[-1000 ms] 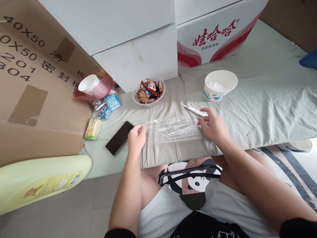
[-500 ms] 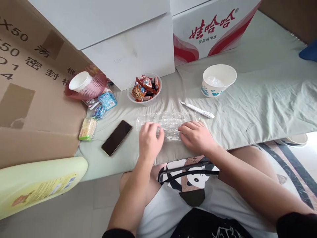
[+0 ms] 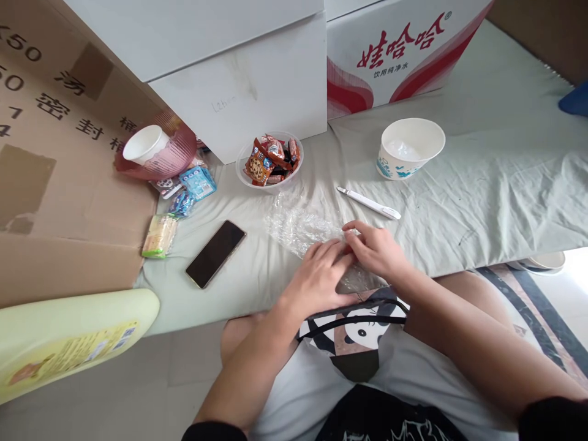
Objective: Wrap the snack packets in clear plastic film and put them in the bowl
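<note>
A crinkled clear plastic bag (image 3: 301, 223) lies slantwise on the cloth, running from near the snack bowl down to the front edge under my hands. My left hand (image 3: 319, 278) rests over its lower part with fingers stretched out and pressing down, thumb toward the edge. Against its fingertips, my right hand (image 3: 376, 248) has bent fingers gathered at the bag's right side, closed on the plastic; some of its fingertips are hidden behind my left hand. Just beyond the right hand is a white utility knife (image 3: 370, 203).
A black phone (image 3: 215, 253) lies to the left. Farther back stand a clear bowl of wrapped snacks (image 3: 271, 162) and a white paper bowl (image 3: 408, 150) with clear plastic inside. A pink bowl (image 3: 177, 156), snack packets (image 3: 197, 182) and cardboard boxes (image 3: 257, 86) border the cloth.
The bag has turned from lying straight across to slanting. My left hand has moved right and toward me, from apart to touching my right hand.
</note>
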`<state>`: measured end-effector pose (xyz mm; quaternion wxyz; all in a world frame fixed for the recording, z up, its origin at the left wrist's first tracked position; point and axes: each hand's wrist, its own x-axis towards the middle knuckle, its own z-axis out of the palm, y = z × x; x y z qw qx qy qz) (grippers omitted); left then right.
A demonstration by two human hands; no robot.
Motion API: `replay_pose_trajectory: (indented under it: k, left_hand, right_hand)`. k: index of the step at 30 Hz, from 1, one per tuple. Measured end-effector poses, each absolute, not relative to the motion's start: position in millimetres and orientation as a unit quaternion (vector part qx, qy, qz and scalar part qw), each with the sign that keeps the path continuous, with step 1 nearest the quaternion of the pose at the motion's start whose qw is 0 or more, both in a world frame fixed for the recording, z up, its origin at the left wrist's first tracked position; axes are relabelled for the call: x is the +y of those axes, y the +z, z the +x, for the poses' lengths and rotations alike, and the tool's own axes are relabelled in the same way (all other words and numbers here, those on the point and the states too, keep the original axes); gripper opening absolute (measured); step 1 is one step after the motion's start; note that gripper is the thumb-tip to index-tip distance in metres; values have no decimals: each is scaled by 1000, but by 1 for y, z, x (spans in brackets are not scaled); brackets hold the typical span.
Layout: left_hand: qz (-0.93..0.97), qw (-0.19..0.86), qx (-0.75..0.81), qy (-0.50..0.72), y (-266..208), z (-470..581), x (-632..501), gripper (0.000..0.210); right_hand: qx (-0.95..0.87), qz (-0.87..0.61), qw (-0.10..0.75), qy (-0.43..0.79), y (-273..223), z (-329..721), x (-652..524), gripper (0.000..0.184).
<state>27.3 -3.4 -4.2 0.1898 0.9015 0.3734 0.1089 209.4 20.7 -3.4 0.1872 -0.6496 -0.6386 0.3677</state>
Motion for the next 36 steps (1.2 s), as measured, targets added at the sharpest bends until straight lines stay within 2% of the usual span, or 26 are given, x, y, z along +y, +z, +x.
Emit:
replay_pose_trajectory:
  k: [2, 3, 7, 8, 12, 14, 17, 19, 22, 25, 26, 29, 31, 34, 36]
  left_hand:
    - [909, 189, 358, 97, -6, 33, -10, 83]
    - [912, 181, 355, 97, -7, 34, -11, 78]
    - [919, 172, 334, 120, -12, 31, -7, 20]
    - [916, 182, 333, 132, -13, 30, -5, 13]
    - [844, 294, 370, 254, -13, 26, 3, 23]
    - [751, 415, 395, 329, -9, 22, 7, 24]
    - [556, 593, 404, 420, -1, 16, 13, 29]
    - [431, 665, 396, 464, 4, 13, 16, 34]
    - [336, 709, 403, 472, 10, 11, 19, 44]
    - [362, 704, 439, 425, 12, 10, 20, 53]
    - [382, 698, 450, 406, 12, 10, 20, 55]
    - [433, 677, 467, 368, 10, 8, 23, 54]
    - [467, 637, 485, 377, 8, 3, 27, 54]
    - [579, 453, 558, 386, 2, -7, 34, 47]
    - [677, 292, 594, 323, -2, -15, 36, 31]
  right_hand:
    - [-613, -657, 208, 387, -1, 212, 23, 31]
    - [-602, -660, 217, 394, 0, 214, 23, 30]
    - [-572, -659, 279, 402, 2, 221, 25, 27]
    - [-564, -657, 306, 395, 2, 223, 25, 26]
    - [-513, -639, 442, 365, -1, 234, 29, 24]
    - [-493, -619, 490, 366, -4, 238, 32, 20]
    - [-504, -583, 508, 385, -11, 241, 36, 13]
    - [-531, -548, 507, 401, -17, 242, 37, 19]
    - [-610, -455, 506, 405, -23, 242, 36, 42]
    - [-676, -400, 488, 381, -21, 240, 33, 63]
    - [-683, -403, 478, 377, -20, 238, 33, 60]
    - [-682, -436, 441, 388, -15, 233, 34, 27]
    - [-665, -454, 430, 409, -13, 231, 36, 28]
    - [-614, -472, 433, 462, -13, 228, 38, 30]
    - [-583, -478, 426, 499, -13, 227, 39, 30]
